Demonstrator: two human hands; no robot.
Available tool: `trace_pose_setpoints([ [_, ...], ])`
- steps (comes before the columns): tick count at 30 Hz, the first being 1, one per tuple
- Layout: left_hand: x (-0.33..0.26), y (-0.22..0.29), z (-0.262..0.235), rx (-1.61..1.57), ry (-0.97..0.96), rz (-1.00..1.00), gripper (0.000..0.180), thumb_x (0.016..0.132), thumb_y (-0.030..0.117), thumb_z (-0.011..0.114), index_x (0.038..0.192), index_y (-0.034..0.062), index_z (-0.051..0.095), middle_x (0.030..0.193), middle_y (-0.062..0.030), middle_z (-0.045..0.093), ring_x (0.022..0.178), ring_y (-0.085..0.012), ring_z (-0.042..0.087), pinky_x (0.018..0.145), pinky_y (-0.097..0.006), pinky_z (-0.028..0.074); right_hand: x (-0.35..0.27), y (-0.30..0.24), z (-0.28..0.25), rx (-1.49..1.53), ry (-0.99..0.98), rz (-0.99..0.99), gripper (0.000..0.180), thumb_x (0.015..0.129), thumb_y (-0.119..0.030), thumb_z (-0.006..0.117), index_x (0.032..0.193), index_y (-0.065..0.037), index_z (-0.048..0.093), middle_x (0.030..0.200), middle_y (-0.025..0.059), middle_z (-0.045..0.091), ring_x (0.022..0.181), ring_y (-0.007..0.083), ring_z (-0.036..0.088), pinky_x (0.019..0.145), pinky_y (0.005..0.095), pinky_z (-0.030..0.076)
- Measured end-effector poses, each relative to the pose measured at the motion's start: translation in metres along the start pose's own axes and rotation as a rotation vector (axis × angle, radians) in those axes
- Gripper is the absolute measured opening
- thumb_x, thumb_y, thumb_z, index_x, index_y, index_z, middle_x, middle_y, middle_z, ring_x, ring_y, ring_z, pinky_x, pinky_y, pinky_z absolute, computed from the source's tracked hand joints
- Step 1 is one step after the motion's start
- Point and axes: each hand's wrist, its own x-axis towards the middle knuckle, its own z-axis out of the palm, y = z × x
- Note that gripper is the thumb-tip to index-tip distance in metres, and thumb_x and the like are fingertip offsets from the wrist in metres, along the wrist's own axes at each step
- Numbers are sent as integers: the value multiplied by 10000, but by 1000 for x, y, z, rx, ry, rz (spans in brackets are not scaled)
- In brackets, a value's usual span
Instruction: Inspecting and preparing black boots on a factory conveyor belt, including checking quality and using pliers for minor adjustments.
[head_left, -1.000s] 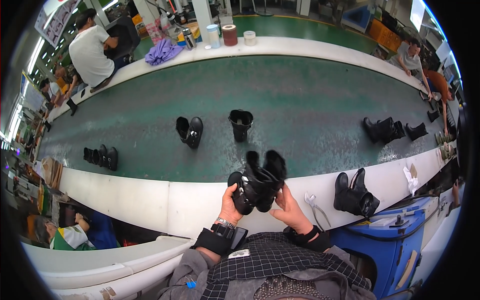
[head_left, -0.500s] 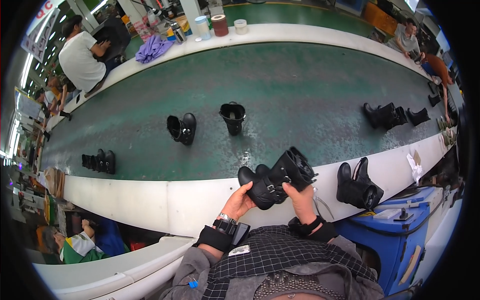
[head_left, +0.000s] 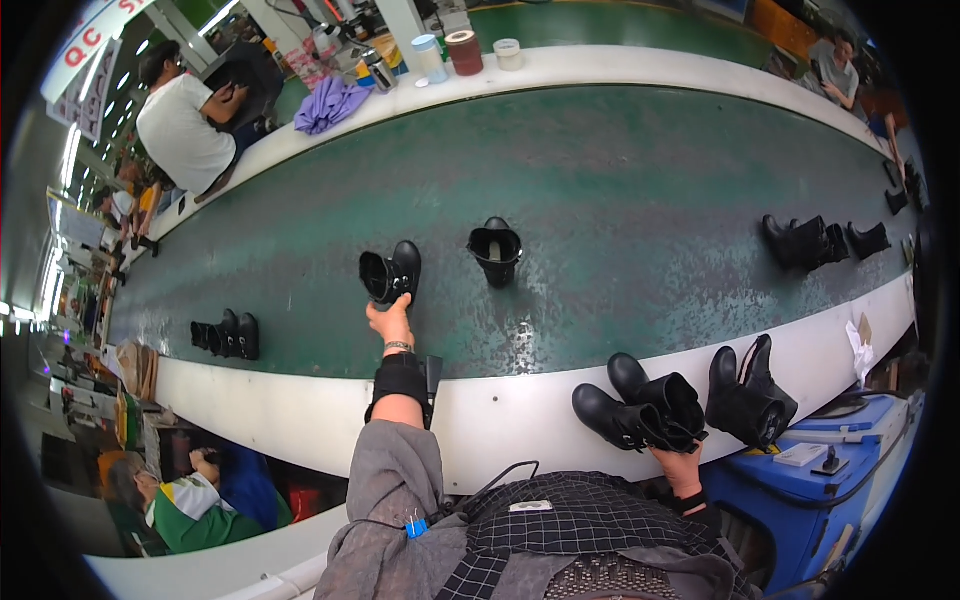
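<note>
My left hand point(head_left: 392, 322) stretches out over the green belt. Its fingers are closed at the near side of a black buckled boot point(head_left: 406, 268), which stands beside a second boot with its open shaft up. Low at the right, my right hand point(head_left: 680, 470) grips the shaft end of a black boot point(head_left: 612, 418) on the white ledge; some of its fingers are hidden under the boot. Another boot point(head_left: 630, 375) lies just behind that one. Right of these, a further pair of black boots point(head_left: 745, 395) rests on the ledge.
A single boot point(head_left: 495, 252) stands mid-belt; more boots are at the left point(head_left: 228, 334) and far right point(head_left: 800, 242). A blue machine point(head_left: 830, 480) is at my right. Jars point(head_left: 465, 53) and a purple cloth point(head_left: 330, 104) sit on the far ledge. Several people work around the belt.
The boots I held in both hands are now down on the ledge, with my right hand still on one. My left hand has let go and reached forward-left to a boot on the belt.
</note>
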Motion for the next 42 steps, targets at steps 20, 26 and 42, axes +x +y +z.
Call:
trace_pose_setpoints([
  [20,-56,56,-46,-526,-235,5,272,842,181,669,985,-40,602,869,-83,638,594,-144,616,391,-215,501,-8,8,10,114,95,128,325,680,45,724,990,-11,646,1006,56,680,931,150,644,844,317,497],
  [26,-131,84,-66,-406,-260,144,218,808,157,683,884,-41,633,748,-74,645,502,-124,583,337,-226,437,-6,12,11,367,78,201,431,652,95,714,1063,37,598,1014,92,666,923,164,638,847,304,498],
  [42,-266,55,-149,258,-823,733,224,634,186,776,711,28,637,623,-100,648,573,-229,655,573,-307,508,-39,7,10,169,30,123,645,649,-70,802,1184,-15,446,1131,124,540,1049,208,576,880,303,475],
])
